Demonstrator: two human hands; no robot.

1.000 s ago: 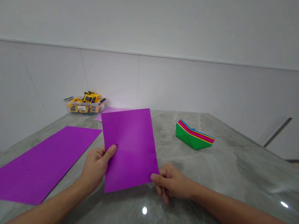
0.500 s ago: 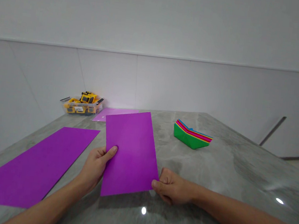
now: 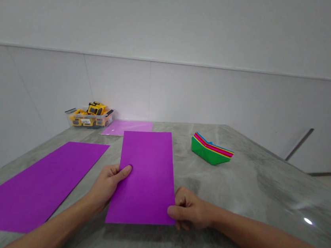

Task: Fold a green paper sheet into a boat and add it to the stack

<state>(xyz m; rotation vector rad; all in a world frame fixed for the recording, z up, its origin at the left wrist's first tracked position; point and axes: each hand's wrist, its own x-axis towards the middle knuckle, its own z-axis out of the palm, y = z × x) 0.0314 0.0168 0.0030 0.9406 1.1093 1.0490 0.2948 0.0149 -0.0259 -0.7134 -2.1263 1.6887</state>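
Note:
A plain purple sheet of paper [image 3: 147, 177] is held up in front of me, just above the table. My left hand [image 3: 107, 183] grips its left edge, thumb lying on the front face and fingers behind. At the lower right corner, my right hand [image 3: 190, 209] pinches the sheet between thumb and curled fingers. To the left, a larger purple sheet [image 3: 41, 185] lies flat on the table, close to my left forearm. Beyond my right hand stand nested folded paper boats [image 3: 211, 151], green outermost with yellow, red, pink and blue edges showing.
The grey marbled table [image 3: 247, 189] reaches back to a white wall. At the back left, a clear plastic box [image 3: 89, 121] holds yellow toy vehicles. Beside it lies a pale pink-purple packet or sheet [image 3: 129, 127], partly behind the held paper.
The held purple sheet has tipped flatter and turned slightly, its top edge lower and its bottom edge nearer me. Both hands keep their grip, with my right hand slightly lower.

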